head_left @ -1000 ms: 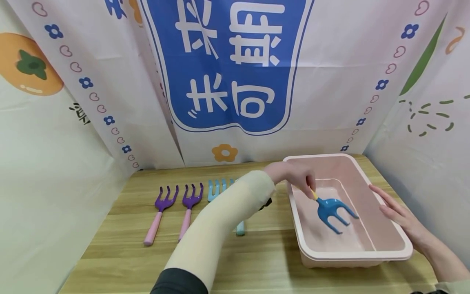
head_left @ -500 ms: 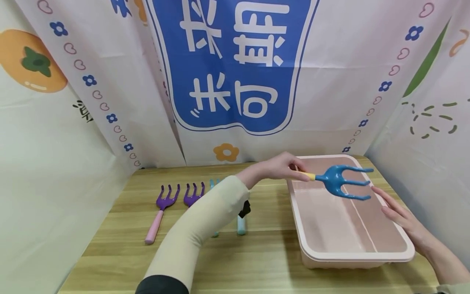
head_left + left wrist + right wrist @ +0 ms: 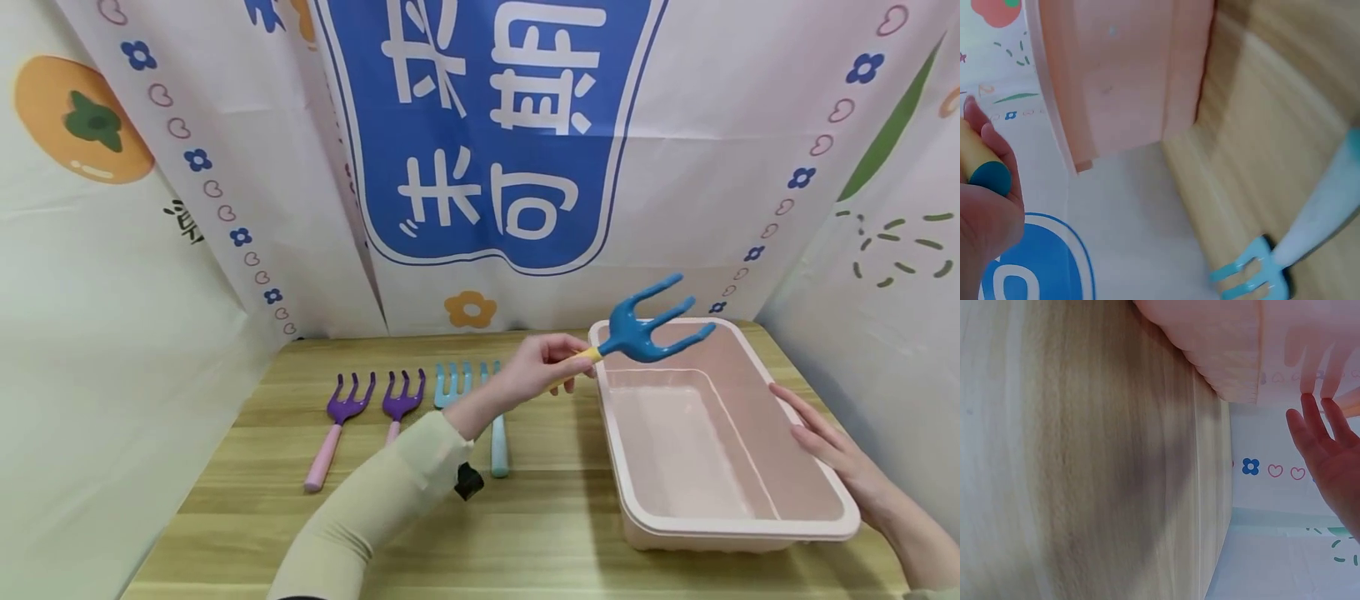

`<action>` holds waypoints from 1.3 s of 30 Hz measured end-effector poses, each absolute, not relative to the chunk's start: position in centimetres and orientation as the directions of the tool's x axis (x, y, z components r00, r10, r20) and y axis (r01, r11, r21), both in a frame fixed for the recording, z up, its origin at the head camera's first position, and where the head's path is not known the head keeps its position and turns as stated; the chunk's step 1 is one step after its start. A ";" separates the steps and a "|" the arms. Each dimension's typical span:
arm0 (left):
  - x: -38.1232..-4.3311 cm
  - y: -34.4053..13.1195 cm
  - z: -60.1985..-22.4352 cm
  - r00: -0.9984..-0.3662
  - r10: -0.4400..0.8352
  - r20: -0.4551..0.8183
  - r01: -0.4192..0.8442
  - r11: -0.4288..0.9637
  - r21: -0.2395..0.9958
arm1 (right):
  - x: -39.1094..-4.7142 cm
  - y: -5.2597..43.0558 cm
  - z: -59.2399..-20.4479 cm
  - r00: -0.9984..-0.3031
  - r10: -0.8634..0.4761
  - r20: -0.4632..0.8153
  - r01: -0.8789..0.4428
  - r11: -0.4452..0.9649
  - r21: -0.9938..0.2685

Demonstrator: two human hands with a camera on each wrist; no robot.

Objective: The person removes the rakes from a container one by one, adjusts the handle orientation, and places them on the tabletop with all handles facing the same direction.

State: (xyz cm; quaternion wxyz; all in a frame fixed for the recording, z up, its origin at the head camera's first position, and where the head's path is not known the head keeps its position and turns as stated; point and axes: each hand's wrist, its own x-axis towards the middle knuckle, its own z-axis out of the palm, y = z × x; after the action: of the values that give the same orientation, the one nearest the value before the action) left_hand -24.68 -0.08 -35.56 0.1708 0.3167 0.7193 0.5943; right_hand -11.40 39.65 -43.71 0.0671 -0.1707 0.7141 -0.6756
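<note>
My left hand (image 3: 538, 365) grips the yellow handle of a blue three-pronged garden hand fork (image 3: 636, 335). The fork is raised over the far left rim of a pink plastic bin (image 3: 678, 454), its prongs pointing up and right. In the left wrist view the fingers wrap round the yellow handle (image 3: 977, 150), whose end is blue. My right hand (image 3: 843, 458) rests on the bin's right rim with its fingers extended. From the right wrist view, fingertips (image 3: 1307, 400) touch the bin's outer wall.
Two purple forks with pink handles (image 3: 347, 410) (image 3: 402, 406) lie left on the wooden table (image 3: 555, 533). Beside them are two light blue forks (image 3: 452, 388) (image 3: 499, 450), partly hidden by my left arm. A printed cloth (image 3: 675, 208) hangs behind.
My left hand has lifted the blue fork out of the bin and drawn it back to the left, its prongs swinging from downward to upward. The right hand stays at the rim.
</note>
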 end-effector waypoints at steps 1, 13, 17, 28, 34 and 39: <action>-24.4 -0.3 -35.8 -0.750 0.648 0.135 0.242 0.078 0.967 | -11.4 39.7 -43.7 -0.933 -0.334 0.135 -0.152 0.025 -0.988; -22.3 -2.3 -38.5 -0.821 0.559 0.117 0.070 -0.105 0.992 | -11.3 40.0 -43.9 -0.921 -0.362 0.146 -0.153 -0.011 -0.988; -22.1 -3.0 -39.2 -0.833 0.545 0.093 0.023 -0.133 0.991 | -11.2 40.0 -43.8 -0.920 -0.362 0.152 -0.160 -0.008 -0.987; -22.4 -4.4 -41.9 -0.835 0.545 0.079 -0.031 -0.189 0.981 | -11.3 39.9 -43.8 -0.916 -0.369 0.157 -0.160 -0.023 -0.987; -22.7 -5.1 -43.2 -0.847 0.529 0.046 -0.023 -0.123 0.992 | -11.3 39.7 -43.8 -0.915 -0.374 0.154 -0.154 -0.029 -0.988; -22.8 -5.3 -43.5 -0.863 0.505 0.013 -0.028 -0.074 0.997 | -11.3 39.6 -43.8 -0.914 -0.372 0.164 -0.164 -0.031 -0.986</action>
State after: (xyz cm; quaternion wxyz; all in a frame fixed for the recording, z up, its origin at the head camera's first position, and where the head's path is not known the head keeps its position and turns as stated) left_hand -22.80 -5.28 -43.55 0.1875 0.1822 0.6541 0.7098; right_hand -11.34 39.61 -43.79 0.0751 -0.1935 0.6921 -0.6914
